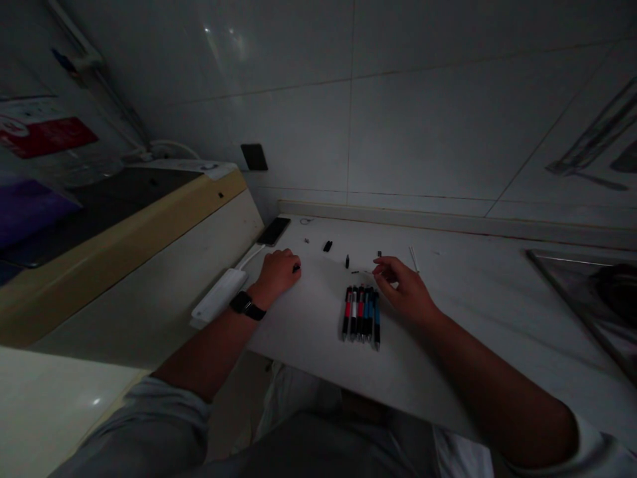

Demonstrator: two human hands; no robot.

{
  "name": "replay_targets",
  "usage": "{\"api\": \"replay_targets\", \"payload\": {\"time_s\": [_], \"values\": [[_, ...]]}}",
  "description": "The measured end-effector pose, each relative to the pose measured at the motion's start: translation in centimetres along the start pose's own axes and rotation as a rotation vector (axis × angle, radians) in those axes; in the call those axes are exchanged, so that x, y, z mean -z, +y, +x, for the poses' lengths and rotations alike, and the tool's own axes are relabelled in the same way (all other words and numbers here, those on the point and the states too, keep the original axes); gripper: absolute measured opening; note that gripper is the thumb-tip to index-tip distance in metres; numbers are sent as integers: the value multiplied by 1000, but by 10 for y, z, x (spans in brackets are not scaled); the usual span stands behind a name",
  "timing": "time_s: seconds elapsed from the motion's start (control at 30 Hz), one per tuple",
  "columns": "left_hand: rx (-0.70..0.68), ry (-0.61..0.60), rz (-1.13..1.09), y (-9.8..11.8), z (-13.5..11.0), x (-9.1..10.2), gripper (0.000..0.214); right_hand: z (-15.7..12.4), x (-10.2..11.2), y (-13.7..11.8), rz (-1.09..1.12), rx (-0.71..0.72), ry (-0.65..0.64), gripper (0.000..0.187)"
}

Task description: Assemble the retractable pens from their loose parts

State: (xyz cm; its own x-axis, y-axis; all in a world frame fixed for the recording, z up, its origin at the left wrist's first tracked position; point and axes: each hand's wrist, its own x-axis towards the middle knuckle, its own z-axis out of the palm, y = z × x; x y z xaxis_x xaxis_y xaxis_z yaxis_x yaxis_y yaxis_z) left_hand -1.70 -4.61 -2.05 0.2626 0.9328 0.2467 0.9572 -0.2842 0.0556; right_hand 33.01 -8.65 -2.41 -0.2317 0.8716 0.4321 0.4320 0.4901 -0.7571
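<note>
My left hand [279, 271] is closed, resting on the white counter at the left, with a small black piece [297, 268] showing at its fingers. My right hand [402, 287] hovers just right of the pens with thumb and forefinger pinched together. A thin, faint piece seems to stick out from that pinch, too small to name. Several click pens [361, 313] with red, white and blue barrels lie side by side in front of me. Beyond them are a black pen tip [347, 261], a tiny dark part [355, 272] and a small dark block [379, 253].
Further back lie black pieces [327, 246] and thin white sticks [414, 259]. A phone [274, 232] and a white power strip [219, 295] are along the left side. A metal-edged stove [562, 272] sits at the right. The tiled wall [423, 139] closes off the back.
</note>
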Motion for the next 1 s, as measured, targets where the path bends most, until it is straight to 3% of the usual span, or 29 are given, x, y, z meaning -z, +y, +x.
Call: {"api": "replay_targets", "payload": {"time_s": [0.53, 0.87, 1.0], "values": [[3, -27, -63, -31, -4, -4, 17, 2, 5, 6, -58, -4, 6, 30], [21, -15, -10, -37, -4, 0, 17, 13, 34, 15, -126, -81, 227, 29], [-9, 45, -68, -21, 9, 12, 23, 19, 47, 26, -150, -104, 351, 29]]}}
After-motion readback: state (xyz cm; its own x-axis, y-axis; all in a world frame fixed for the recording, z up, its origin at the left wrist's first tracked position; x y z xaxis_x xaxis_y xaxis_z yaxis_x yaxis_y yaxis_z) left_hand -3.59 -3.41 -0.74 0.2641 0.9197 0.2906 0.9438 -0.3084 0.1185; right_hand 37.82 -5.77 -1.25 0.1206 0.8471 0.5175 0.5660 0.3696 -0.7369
